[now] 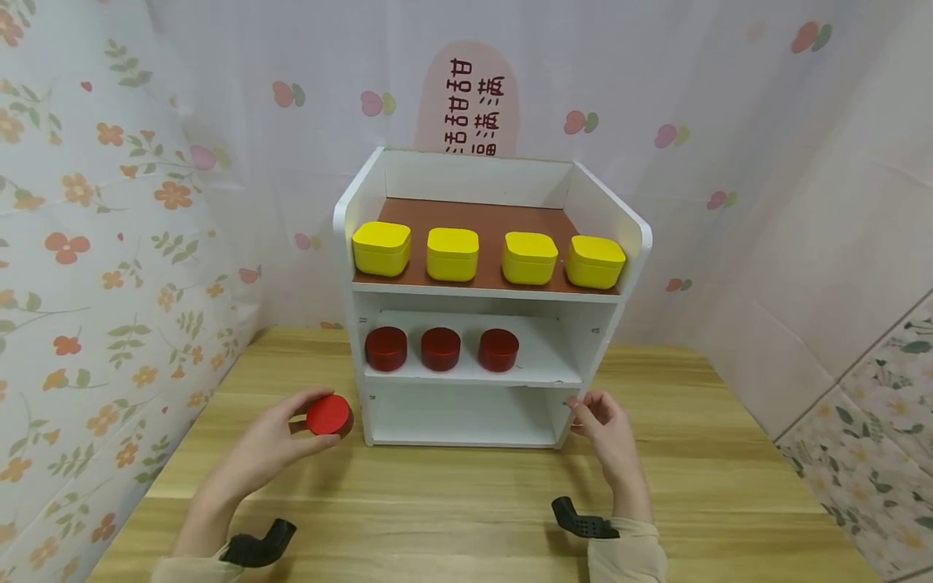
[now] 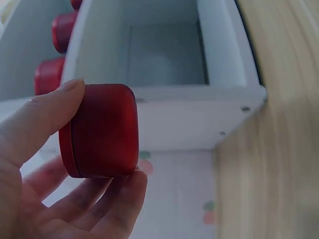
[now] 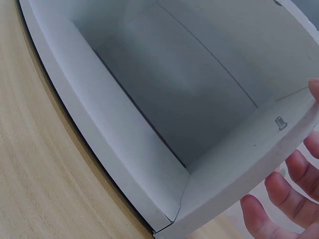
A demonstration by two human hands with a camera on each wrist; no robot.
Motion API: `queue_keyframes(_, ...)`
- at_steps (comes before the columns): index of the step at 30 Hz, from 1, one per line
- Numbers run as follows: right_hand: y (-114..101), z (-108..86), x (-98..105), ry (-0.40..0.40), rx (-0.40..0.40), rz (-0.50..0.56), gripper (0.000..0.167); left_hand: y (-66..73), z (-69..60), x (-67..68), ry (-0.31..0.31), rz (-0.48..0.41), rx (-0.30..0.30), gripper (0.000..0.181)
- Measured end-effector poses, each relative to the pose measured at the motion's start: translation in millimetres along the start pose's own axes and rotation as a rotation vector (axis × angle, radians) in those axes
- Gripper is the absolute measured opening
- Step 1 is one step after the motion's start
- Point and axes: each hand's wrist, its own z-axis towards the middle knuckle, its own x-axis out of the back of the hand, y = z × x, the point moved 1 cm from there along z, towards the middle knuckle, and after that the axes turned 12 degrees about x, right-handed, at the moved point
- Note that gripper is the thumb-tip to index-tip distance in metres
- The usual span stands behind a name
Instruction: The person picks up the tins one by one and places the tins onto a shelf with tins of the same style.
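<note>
A round red tin (image 1: 329,415) is held between the thumb and fingers of my left hand (image 1: 273,441), just left of the white shelf unit's lower corner. Up close in the left wrist view, the red tin (image 2: 104,132) is tilted on its side, apart from the shelf. My right hand (image 1: 607,433) grips the front edge of the right side panel (image 3: 239,184) at the bottom level, thumb on the inner side and fingers outside. Three dark red tins (image 1: 440,349) stand in a row on the middle shelf (image 1: 539,344), from its left end towards the centre.
Several yellow square-cornered tins (image 1: 453,255) line the front of the brown top shelf (image 1: 474,219). The bottom compartment (image 1: 462,413) is white inside. The unit stands on a wooden table (image 1: 437,510) before a patterned curtain (image 1: 291,162). Black wrist mounts (image 1: 258,546) sit on both forearms.
</note>
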Motion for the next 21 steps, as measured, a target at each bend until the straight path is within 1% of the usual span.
queue_keyframes(7,0,0.2,0,0.004,-0.016,-0.002,0.031,20.6,-5.9,-12.3,0.0,0.028,-0.082,0.061)
queue_keyframes(14,-4,1.3,0,0.006,-0.022,0.0,0.032,43.9,-6.8,-21.7,-0.007,0.059,-0.115,0.063)
queue_keyframes(18,-3,1.3,0,0.004,-0.022,0.006,0.03,57.7,-7.0,-27.7,-0.023,0.077,-0.161,0.062)
queue_keyframes(21,-1,0.8,0,0.002,-0.024,0.007,0.029,68.7,-5.7,-32.8,-0.046,0.077,-0.197,0.062)
